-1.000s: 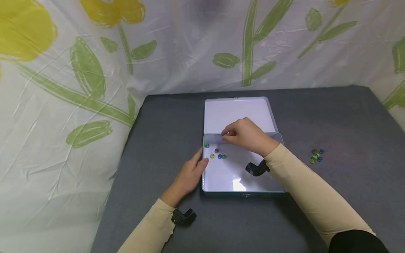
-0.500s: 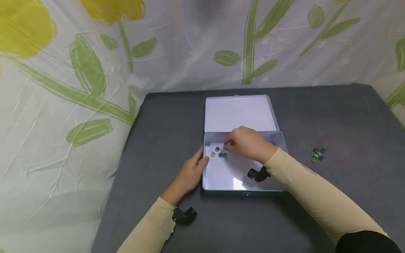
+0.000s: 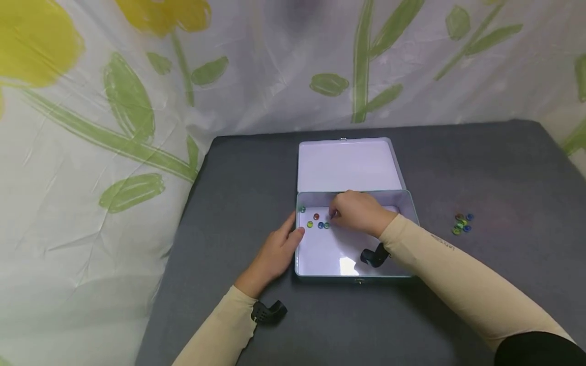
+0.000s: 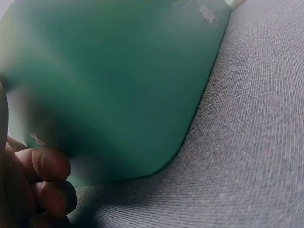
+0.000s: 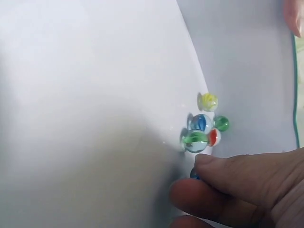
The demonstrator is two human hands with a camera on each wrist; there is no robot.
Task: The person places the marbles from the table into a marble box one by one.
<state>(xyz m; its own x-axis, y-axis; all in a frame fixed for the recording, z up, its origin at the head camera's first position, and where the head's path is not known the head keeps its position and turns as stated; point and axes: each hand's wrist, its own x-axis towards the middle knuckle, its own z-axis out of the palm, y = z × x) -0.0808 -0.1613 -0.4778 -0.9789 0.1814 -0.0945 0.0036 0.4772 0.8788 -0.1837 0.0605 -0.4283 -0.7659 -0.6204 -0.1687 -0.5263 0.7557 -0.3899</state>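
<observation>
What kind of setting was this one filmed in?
It looks like a makeshift indoor recording spot, perhaps in a home, though I can't be sure. A grey fabric-covered table stands before a wrinkled, flower-patterned sheet, and black camera-like devices sit at both wrists.

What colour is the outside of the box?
The box's outer wall is green, with small pale prints, seen best in the left wrist view.

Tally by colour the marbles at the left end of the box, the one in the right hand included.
Green marbles: 2
Blue marbles: 2 (one pinched in the right hand)
Red marble: 1
Yellow marble: 1
Total: 6
</observation>
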